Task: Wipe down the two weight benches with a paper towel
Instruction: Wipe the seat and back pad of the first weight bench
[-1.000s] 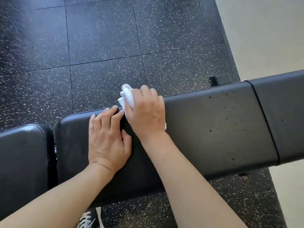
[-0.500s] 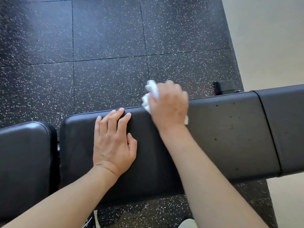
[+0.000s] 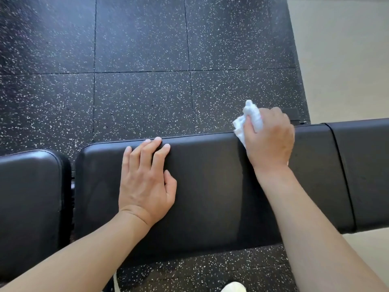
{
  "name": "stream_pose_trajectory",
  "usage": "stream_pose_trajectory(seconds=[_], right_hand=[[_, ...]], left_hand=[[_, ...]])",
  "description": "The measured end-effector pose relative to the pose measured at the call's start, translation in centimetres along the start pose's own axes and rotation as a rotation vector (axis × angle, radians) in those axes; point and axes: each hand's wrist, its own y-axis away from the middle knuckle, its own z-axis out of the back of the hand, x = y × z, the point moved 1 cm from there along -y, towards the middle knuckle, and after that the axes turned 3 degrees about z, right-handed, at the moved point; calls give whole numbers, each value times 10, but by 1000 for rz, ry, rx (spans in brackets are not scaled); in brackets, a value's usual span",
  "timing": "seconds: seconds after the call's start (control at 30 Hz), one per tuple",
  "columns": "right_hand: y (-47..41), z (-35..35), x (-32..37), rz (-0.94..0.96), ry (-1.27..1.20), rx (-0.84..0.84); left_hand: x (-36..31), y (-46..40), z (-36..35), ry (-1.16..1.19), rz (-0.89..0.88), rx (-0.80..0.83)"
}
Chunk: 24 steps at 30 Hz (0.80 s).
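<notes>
A long black padded weight bench [image 3: 212,186] runs across the view from left to right. My right hand [image 3: 270,140] grips a crumpled white paper towel [image 3: 249,119] and presses it on the bench's far edge, right of the middle. My left hand [image 3: 145,182] lies flat on the pad, fingers straight and reaching the far edge. A seam [image 3: 343,175] separates a further pad section [image 3: 370,171] at the right. Another black pad [image 3: 29,199] sits at the left, across a narrow gap.
Black speckled rubber floor tiles [image 3: 143,60] spread beyond and below the bench. A pale floor [image 3: 345,60] begins at the right. A black bench foot [image 3: 294,115] shows behind my right hand. A white shoe tip [image 3: 233,287] shows at the bottom edge.
My right hand has slid the paper towel to the right along the bench's far edge. My left hand has stayed flat on the pad.
</notes>
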Motion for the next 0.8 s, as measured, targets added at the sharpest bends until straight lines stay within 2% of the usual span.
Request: stream_pose_trajectory(seconds=[0.17, 0.27, 0.37, 0.47, 0.6, 0.67, 0.8], right_hand=[[32, -26, 108, 225, -41, 25], [49, -36, 141, 262, -106, 30], [58, -28, 116, 294, -130, -6], [79, -8, 50, 298, -113, -59], [103, 18, -24, 97, -134, -127], [113, 16, -16, 69, -99, -108], [115, -7, 54, 140, -96, -58]], left_hand=[[0, 0, 2, 17, 4, 2], [-1, -1, 2, 43, 6, 6], [0, 0, 1, 32, -7, -15], [0, 1, -1, 21, 0, -19], [0, 2, -3, 11, 4, -9], [1, 3, -3, 11, 9, 3], [1, 2, -2, 19, 7, 3]])
